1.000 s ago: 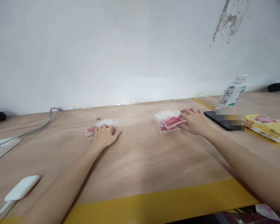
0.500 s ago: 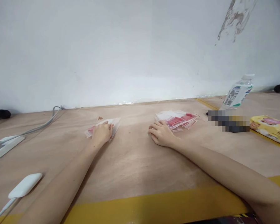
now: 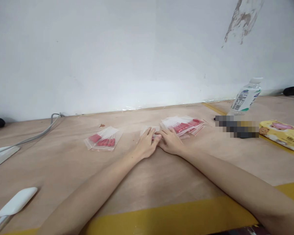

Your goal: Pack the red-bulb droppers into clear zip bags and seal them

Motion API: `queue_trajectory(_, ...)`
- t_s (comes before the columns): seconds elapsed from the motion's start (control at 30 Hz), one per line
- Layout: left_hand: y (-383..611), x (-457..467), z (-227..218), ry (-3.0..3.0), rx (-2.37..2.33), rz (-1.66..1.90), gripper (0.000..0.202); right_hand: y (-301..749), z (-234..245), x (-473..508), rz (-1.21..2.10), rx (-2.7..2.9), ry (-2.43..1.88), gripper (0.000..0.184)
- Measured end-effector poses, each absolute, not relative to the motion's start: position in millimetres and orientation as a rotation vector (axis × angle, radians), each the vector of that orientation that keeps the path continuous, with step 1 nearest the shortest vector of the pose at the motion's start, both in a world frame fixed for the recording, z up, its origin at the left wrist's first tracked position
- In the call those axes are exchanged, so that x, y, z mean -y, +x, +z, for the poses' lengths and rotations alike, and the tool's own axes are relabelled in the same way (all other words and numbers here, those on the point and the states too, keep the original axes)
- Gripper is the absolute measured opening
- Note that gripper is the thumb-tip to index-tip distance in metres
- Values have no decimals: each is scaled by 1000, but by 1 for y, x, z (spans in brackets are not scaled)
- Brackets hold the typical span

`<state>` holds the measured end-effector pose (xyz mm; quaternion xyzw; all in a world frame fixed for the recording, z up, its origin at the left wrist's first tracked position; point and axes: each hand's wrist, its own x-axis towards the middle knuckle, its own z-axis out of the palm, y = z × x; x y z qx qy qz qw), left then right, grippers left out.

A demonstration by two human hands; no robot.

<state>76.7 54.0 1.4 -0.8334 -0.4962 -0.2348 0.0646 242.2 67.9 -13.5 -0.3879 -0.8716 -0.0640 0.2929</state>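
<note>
Side by side at the middle of the table, my two hands almost meet at the fingertips. My left hand (image 3: 147, 144) lies over a small clear plastic bag (image 3: 143, 131), thumb and forefinger apart, with a bit of red showing between them. Beside it, my right hand (image 3: 171, 141) rests with fingers stretched and slightly bent at the bag's right edge. Right behind that hand is a fanned pile of clear bags (image 3: 181, 125) with red pieces inside. Farther left lie more clear bags holding red pieces (image 3: 105, 142), untouched.
A clear bottle (image 3: 246, 98) stands tilted in view at the back right, near a blurred dark object (image 3: 237, 127) and a yellow packet (image 3: 281, 132). On the left are a white power strip (image 3: 6, 156), a grey cable (image 3: 42, 132) and a white corded device (image 3: 18, 200). A wall (image 3: 112, 58) rises behind.
My left hand has moved right, off the left bags, onto a bag by my right hand. The left bags are now uncovered. My right hand has stayed near the pile.
</note>
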Motion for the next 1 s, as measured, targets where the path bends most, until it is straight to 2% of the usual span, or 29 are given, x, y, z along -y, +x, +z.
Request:
queue_trajectory(0.07,59,-55,4,-2631,1417,-764,46,246,-11,-66,-176,2318,-1030,36)
queue_trajectory(0.17,22,-54,6,-2839,1237,-600,54,246,-9,-65,-223,2370,-911,38)
queue_trajectory(0.23,6,-49,4,-2887,1234,-550,47,244,-9,-65,-268,2407,-790,36)
queue_trajectory(0.4,9,-36,-6,-2671,1346,-848,32,240,-14,-70,-467,2446,-627,18)
queue_trajectory(0.87,30,-63,-13,-2598,1303,-956,24,244,-14,-74,-669,2398,-787,28)
queue_trajectory(1.0,19,-60,-9,-2670,1093,-832,28,250,-14,-77,-713,2417,-807,26)
